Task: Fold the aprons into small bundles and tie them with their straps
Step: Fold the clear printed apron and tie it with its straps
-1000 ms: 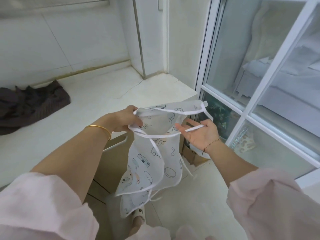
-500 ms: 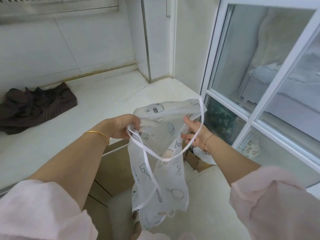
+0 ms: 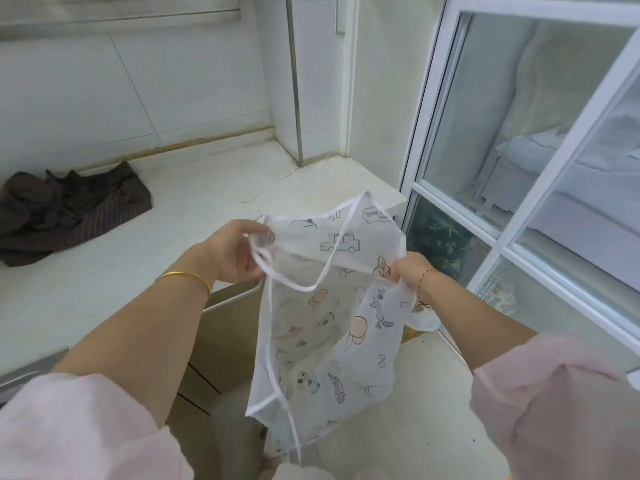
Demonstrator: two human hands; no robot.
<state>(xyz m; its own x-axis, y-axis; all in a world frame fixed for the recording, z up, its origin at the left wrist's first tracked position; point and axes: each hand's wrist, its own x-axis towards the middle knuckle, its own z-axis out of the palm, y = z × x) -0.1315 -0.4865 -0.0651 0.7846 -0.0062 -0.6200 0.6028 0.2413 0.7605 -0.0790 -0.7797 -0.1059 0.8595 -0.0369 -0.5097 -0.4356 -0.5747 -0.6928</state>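
A white tiled wall is rising behind a pale stone counter (image 3: pixel 166 244), and a dark striped cloth (image 3: pixel 72 216) is lying crumpled on the counter's far left, well apart from the hands. To the right a white-framed glass door (image 3: pixel 512 233) is showing a bed through its panes. Below, a light tiled floor (image 3: pixel 426 420) is stretching toward the door, and a beige cabinet front (image 3: pixel 225 344) is standing under the counter's edge.

The apron (image 3: pixel 332 327), thin white fabric printed with a car, leaves and small animals, is hanging in the air between counter edge and door, its lower end dangling over the floor. Near its top right corner a cloud outline is carrying a few letters (image 3: pixel 375 215), reversed as seen and too small to read surely.

The left hand (image 3: pixel 235 252), a gold bangle (image 3: pixel 185 277) on its wrist, is gripping the apron's top left corner together with the white strap (image 3: pixel 332 261), which is looping down across the fabric. The right hand (image 3: pixel 405 268), wearing a thin bracelet (image 3: pixel 426 276), is pinching the apron's right edge with curled fingers. Pink sleeves (image 3: pixel 554 410) are covering both upper arms.
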